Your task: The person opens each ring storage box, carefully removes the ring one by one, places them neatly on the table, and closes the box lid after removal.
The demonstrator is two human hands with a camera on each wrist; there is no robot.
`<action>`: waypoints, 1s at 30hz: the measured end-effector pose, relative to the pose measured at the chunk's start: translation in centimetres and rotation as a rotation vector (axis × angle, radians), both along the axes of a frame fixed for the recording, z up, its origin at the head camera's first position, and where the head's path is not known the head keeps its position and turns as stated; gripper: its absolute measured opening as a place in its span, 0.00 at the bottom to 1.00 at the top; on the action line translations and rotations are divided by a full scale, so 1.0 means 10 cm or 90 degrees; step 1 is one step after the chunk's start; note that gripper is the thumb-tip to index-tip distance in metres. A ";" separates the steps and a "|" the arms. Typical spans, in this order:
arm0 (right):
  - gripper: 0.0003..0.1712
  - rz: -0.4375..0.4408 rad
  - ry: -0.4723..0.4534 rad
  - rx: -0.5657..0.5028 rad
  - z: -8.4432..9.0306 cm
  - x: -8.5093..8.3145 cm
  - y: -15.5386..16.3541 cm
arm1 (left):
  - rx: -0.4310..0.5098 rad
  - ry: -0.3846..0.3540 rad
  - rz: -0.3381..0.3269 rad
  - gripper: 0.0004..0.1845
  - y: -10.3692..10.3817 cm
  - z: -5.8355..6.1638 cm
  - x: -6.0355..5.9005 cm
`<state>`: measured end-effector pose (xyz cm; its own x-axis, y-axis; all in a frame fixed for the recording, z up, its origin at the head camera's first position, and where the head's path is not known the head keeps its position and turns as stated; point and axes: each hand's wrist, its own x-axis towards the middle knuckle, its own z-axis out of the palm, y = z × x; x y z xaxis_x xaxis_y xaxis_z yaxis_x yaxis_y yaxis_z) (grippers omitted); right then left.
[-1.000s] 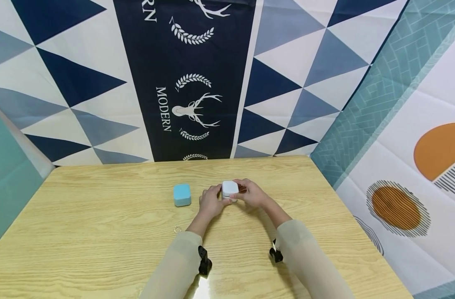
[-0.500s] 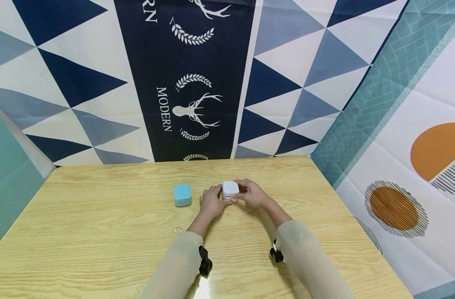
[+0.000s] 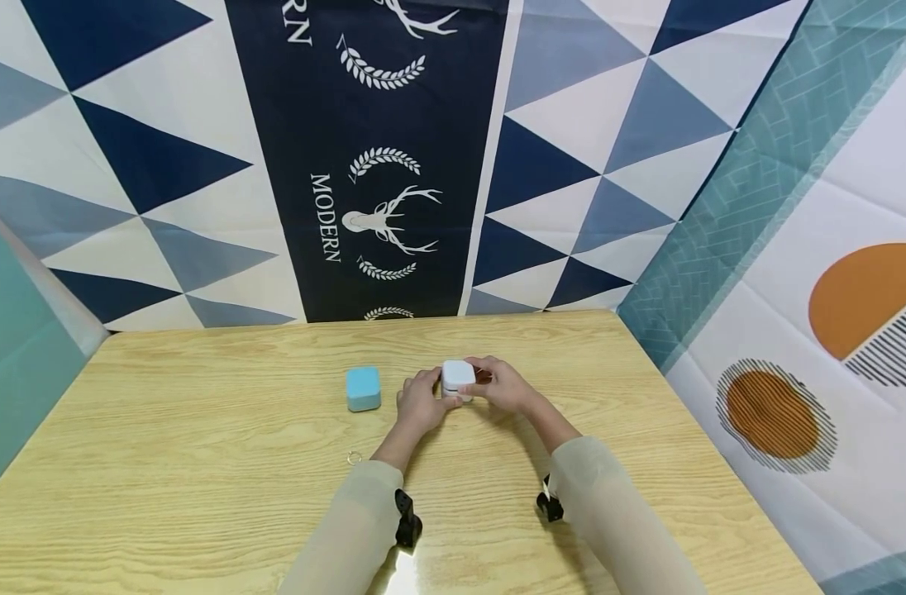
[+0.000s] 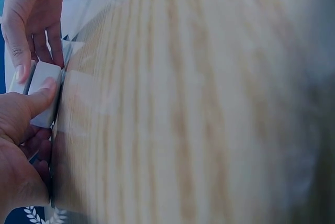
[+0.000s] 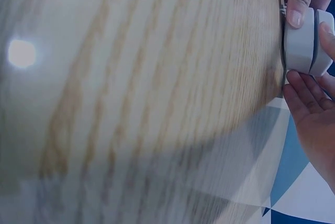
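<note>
**White box held between both hands**

The white box (image 3: 458, 378) sits on the table (image 3: 200, 463) near its middle, a little toward the far edge, and a seam runs around its side where lid meets base. The left hand (image 3: 418, 402) grips it from the near-left side; in the left wrist view its thumb (image 4: 42, 96) lies curled against the box's side (image 4: 46, 90). The right hand (image 3: 501, 386) grips it from the right, fingers curled round the far side and the thumb on the near one; the right wrist view shows the box (image 5: 303, 41) pinched between fingertips. Whether the lid is lifted at all cannot be told.

Just left of the left hand, apart from it, a blue box (image 3: 363, 388) stands closed on the table. A small metal ring (image 3: 354, 456) lies nearer the front edge, just beside the left sleeve (image 3: 349, 529). Behind the far edge hangs a cloth (image 3: 379, 165) with navy triangles, a deer emblem and the word MODERN.
</note>
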<state>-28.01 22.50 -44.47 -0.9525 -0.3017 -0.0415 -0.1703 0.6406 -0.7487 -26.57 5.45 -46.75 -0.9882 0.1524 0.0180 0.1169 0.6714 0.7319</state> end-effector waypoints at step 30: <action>0.30 0.024 0.016 -0.004 0.02 -0.01 0.01 | 0.005 0.012 0.000 0.36 -0.01 -0.01 0.01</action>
<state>-28.16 22.61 -44.27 -0.9410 -0.3381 -0.0155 -0.2135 0.6284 -0.7480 -26.45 5.36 -46.80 -0.9877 0.1517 0.0383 0.1307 0.6655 0.7349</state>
